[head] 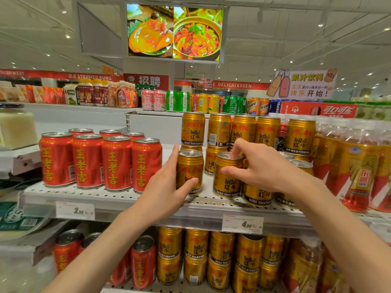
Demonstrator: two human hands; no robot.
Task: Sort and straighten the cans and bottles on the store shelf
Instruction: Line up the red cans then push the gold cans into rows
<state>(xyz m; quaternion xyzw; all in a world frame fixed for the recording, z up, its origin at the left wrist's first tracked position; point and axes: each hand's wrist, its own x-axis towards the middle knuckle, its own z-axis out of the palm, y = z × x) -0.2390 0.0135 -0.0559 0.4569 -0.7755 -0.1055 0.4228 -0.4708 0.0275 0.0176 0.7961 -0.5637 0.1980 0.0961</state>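
— Why two hands on two separate cans?
— Probably to square up the front row in one go. Left hand (167, 187) wrapped round the left gold can (189, 172), thumb across the label, fingers reaching behind it. Right hand (257, 168) gripping the second gold can (227, 176) from above, fingertips hooked over the rim, thumb against the side.
— Both standing on the shelf (118, 196)?
— Looks so: upright, bases near the front edge, just above the price tag (242, 224). Set slightly apart from each other, with a gap between.
— Why grip the top on one and the body on the other?
— Likely a matter of room. Open shelf to the left of the first can, so space for a full wrap. Crowded on the right by more gold cans (257, 195), touching or nearly so, hence a hold from above.
— And the label on the left one?
— Mostly hidden by the thumb and palm; hard to say which way it faces. Label on the second can facing forward.
— Neighbours?
— Red cans (101, 163) in a tidy block well to the left, labels forward. Stacked gold cans (219, 130) behind. Bottles of amber drink (357, 166) on the far right.
— Still to do?
— Seemingly closing the gap and lining the row with the edge.
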